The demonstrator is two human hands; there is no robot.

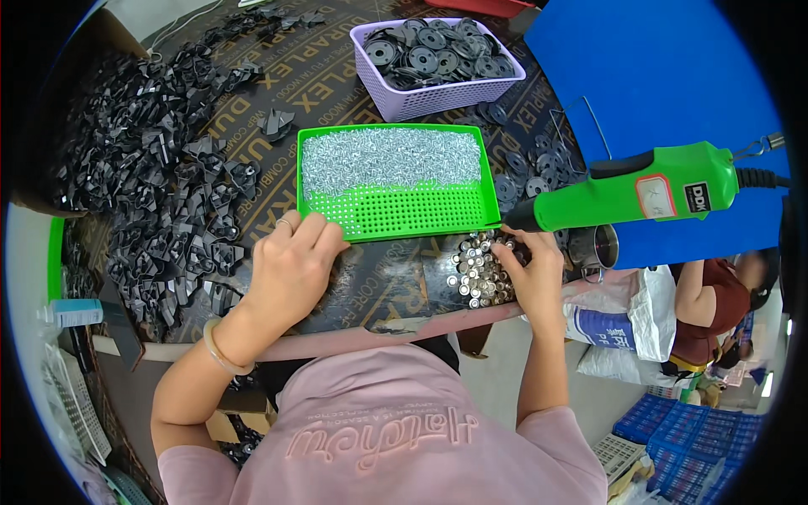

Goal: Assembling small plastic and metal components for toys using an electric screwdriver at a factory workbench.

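A green perforated tray (404, 220) lies in front of me, with small silvery screws (391, 160) heaped toward its far side. My left hand (296, 259) grips the near left corner, its fingers bent over the rim. At the near right corner is my right hand (535, 271), its fingertips against the rim and its thumb turned inward. Beneath and beside that thumb lie small round metal caps (481, 273) in a loose pile. Right of the tray, a green electric screwdriver (635, 189) hangs sideways, its dark nose close above my right hand.
Black angular plastic parts (177, 168) cover the left of the table. Beyond the tray stands a purple basket (438, 99) of black discs, with more discs (539, 164) lying loose. A metal cup (596, 246) sits at right. Another person (711, 303) is in the right background near blue crates (686, 433).
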